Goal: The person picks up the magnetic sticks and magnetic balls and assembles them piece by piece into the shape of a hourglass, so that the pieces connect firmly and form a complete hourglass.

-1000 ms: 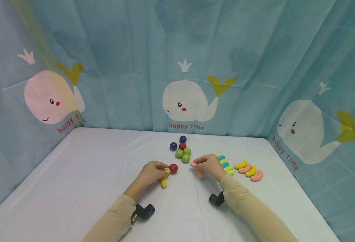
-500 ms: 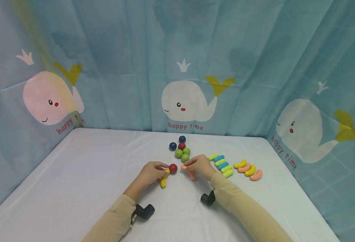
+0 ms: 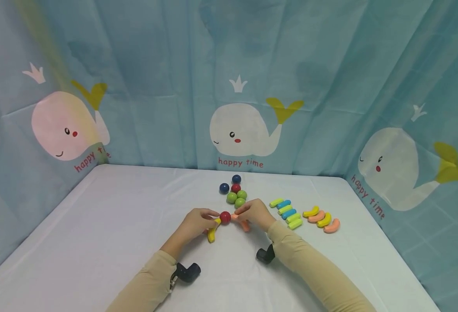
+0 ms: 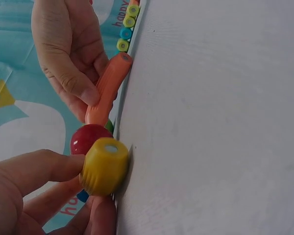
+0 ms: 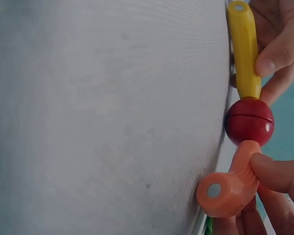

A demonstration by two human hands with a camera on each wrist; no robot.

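Observation:
Between my two hands a red ball (image 3: 225,217) is joined to the end of a yellow curved magnetic piece (image 5: 244,49). My left hand (image 3: 196,222) pinches that piece between thumb and fingers, close to the ball. From the other side, my right hand (image 3: 255,213) pinches an orange curved magnetic piece (image 5: 225,191), whose upper end meets the ball. Silver discs show on the free ends of both curved pieces in the wrist views. The left wrist view has the yellow piece (image 4: 105,166) end-on in front of the ball, with the orange piece (image 4: 109,88) behind.
Beyond the hands stand several loose balls: green (image 3: 232,198), red (image 3: 235,188) and dark blue (image 3: 224,188). To the right lie a row of lime and blue sticks (image 3: 285,209) and several yellow and orange curved pieces (image 3: 324,221). A whale-print curtain (image 3: 166,130) hangs behind the white table (image 3: 108,225).
My right hand has moved left with the orange curved magnetic piece, bringing its end from a gap up to the red ball. My left hand keeps its place and grip.

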